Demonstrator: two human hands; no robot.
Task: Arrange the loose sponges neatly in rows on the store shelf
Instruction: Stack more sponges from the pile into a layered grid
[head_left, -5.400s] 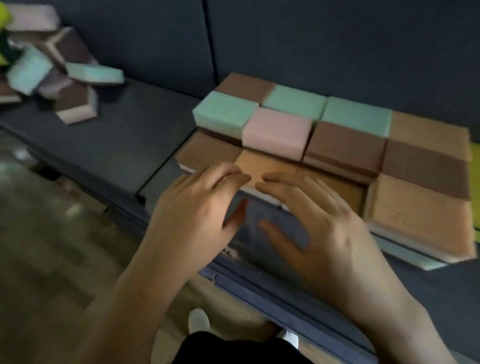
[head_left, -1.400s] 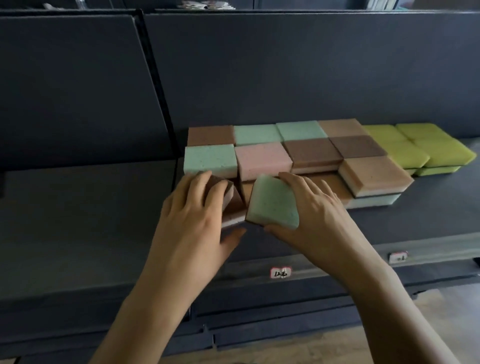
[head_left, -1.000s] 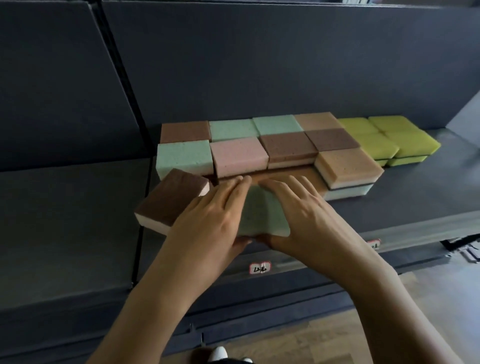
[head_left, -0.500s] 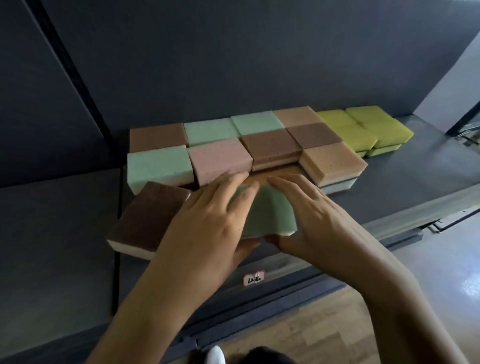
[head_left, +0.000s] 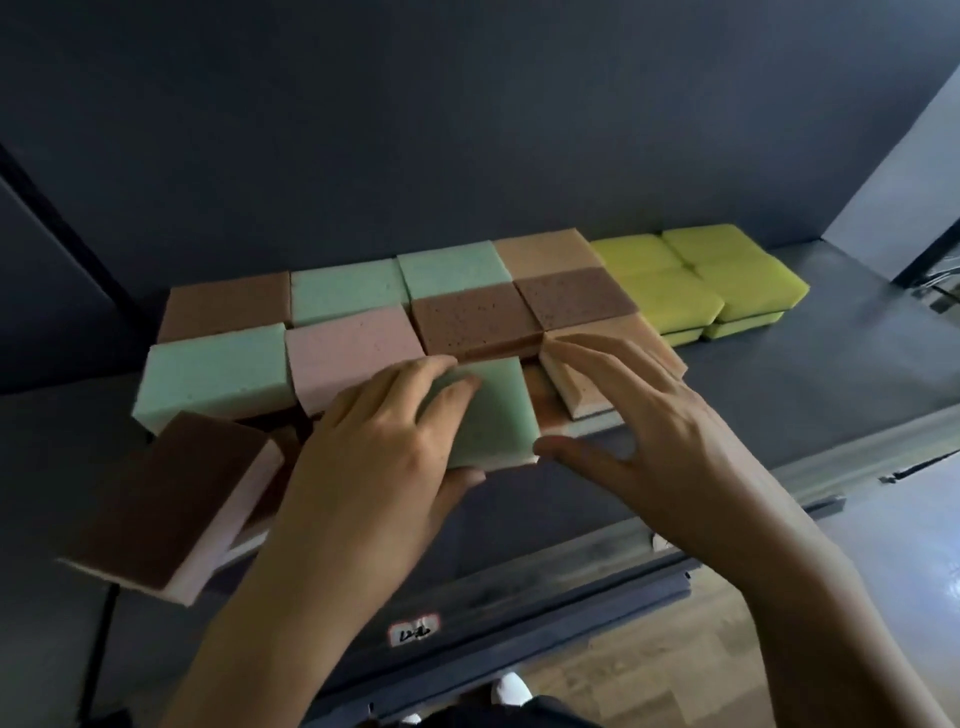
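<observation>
Right hand (head_left: 654, 415) had shifted off the green sponge (head_left: 498, 410) since the prior frame, resting flat, fingers straight, on the orange sponge (head_left: 587, 395) just beside it. Shelf (head_left: 831, 364) held sponge rows (head_left: 353, 332); yellow sponges (head_left: 701, 291) far right; brown sponge (head_left: 166, 499) tilted at front left. Left hand (head_left: 374, 457) gripped green sponge in the front row, thumb under its edge.

White price label (head_left: 414, 629), writing blurred; wooden floor (head_left: 649, 670); perhaps a white shoe (head_left: 511, 688).
</observation>
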